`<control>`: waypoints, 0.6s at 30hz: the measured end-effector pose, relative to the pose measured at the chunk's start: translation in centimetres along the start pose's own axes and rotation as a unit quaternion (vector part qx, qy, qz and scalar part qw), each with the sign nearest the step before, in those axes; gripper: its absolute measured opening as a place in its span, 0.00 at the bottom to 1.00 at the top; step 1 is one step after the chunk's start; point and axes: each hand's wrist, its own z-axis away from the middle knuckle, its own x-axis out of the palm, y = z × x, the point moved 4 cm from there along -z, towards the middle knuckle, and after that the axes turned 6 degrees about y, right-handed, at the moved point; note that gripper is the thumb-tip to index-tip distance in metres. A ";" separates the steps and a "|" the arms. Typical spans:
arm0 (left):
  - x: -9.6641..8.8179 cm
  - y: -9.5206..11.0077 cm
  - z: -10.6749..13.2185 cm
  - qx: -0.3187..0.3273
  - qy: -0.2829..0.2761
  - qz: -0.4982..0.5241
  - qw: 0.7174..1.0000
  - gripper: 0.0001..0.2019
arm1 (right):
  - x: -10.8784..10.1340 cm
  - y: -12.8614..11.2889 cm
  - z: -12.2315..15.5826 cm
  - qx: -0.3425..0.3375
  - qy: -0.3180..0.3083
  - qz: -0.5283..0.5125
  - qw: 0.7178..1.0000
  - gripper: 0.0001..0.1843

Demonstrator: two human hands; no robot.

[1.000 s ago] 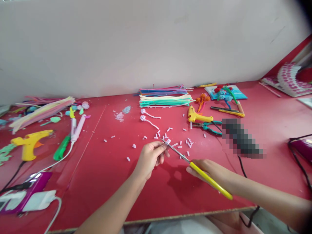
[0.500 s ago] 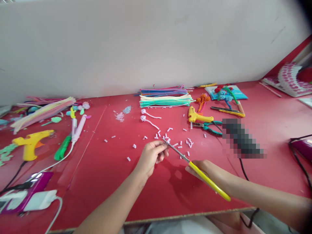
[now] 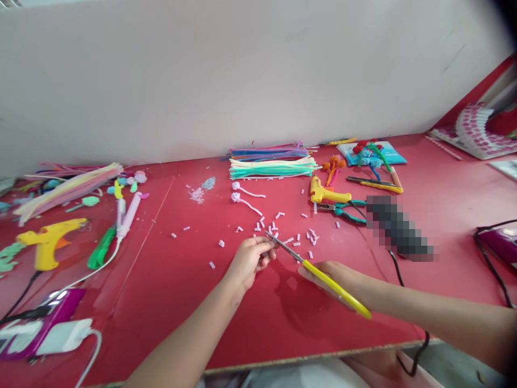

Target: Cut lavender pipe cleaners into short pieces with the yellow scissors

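My right hand (image 3: 337, 277) grips yellow-handled scissors (image 3: 319, 275) whose blades point up-left toward my left hand (image 3: 250, 260). That hand is pinched closed at the blade tips; what it holds is too small to make out. Both hands hover just over the red table (image 3: 250, 318). Several small pale pink cut pieces (image 3: 283, 229) lie scattered on the table just beyond the hands. Two white pipe-cleaner stems with curled ends (image 3: 244, 196) lie farther back.
Pipe-cleaner bundles (image 3: 272, 161) lie by the wall, another bundle (image 3: 67, 186) at far left. Yellow glue guns (image 3: 50, 240) (image 3: 327, 193), green pliers (image 3: 345, 210), a green tool (image 3: 100, 248), a blurred dark object (image 3: 399, 229), cables and purple devices (image 3: 501, 242) surround the work spot.
The scissors and my right hand have shifted slightly left and toward me. My left hand stays pinched at the blade tips. The view has tilted a little.
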 end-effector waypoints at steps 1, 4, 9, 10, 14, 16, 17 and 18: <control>0.0 0.0 -0.1 -0.002 -0.002 0.005 1.000 0.07 | 0.1 0.0 -0.1 0.006 -0.001 -0.014 1.000 0.23; 0.0 -0.2 -0.3 -0.013 -0.010 0.016 1.000 0.06 | 0.3 -0.5 0.1 0.019 -0.011 -0.041 0.999 0.23; 0.0 -0.5 -0.4 -0.017 -0.020 0.005 1.000 0.06 | 0.3 -1.2 1.0 0.043 -0.031 -0.051 0.997 0.25; 0.0 -0.5 -0.4 -0.015 -0.024 0.003 1.000 0.06 | 0.3 -1.1 1.1 0.045 -0.033 -0.053 0.997 0.25; -0.1 -0.6 -0.4 -0.016 -0.033 -0.008 0.999 0.07 | 0.5 0.0 0.8 0.051 -0.037 -0.085 0.994 0.26; 0.1 -0.5 -0.1 -0.014 -0.038 -0.018 0.999 0.08 | 0.4 0.5 0.3 0.067 -0.031 -0.111 0.991 0.25; 0.3 -0.4 0.2 -0.011 -0.046 -0.024 0.999 0.08 | 0.1 0.5 0.0 0.062 -0.020 -0.118 0.991 0.24; 0.6 -0.3 0.5 -0.006 -0.058 -0.030 0.998 0.09 | -0.2 0.4 -0.3 0.041 -0.005 -0.117 0.992 0.23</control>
